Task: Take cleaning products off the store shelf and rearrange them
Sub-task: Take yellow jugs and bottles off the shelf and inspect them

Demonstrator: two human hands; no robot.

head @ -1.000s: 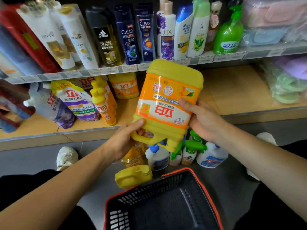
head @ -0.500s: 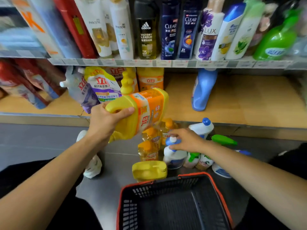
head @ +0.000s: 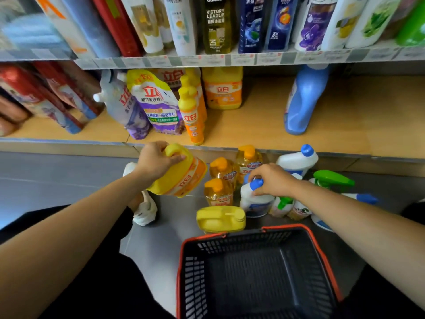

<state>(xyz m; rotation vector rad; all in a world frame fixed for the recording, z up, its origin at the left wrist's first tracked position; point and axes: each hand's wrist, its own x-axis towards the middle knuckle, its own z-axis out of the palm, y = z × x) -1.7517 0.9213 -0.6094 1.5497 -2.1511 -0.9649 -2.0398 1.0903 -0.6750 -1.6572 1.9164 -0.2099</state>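
Note:
My left hand [head: 156, 160] grips the handle of a big yellow detergent jug [head: 181, 176], held tilted low over the grey floor below the shelf edge. My right hand [head: 272, 179] is closed over the neck of a white bottle with a blue cap [head: 254, 199] standing on the floor. Around it stand three small amber dish-soap bottles [head: 218, 192], another white blue-capped bottle [head: 296, 160], a green-trigger spray bottle [head: 331, 179] and a second yellow jug [head: 220, 218].
A black basket with an orange rim [head: 259, 229] sits in front of me, nothing inside. The wooden lower shelf [head: 253, 130] holds refill pouches, yellow bottles and a blue bottle [head: 303, 100]. Shampoo bottles line the upper shelf. A white shoe [head: 145, 210] is under my left forearm.
My left hand has lowered the yellow jug from shelf height down toward the floor. My right hand let go of the jug and took hold of the white blue-capped bottle.

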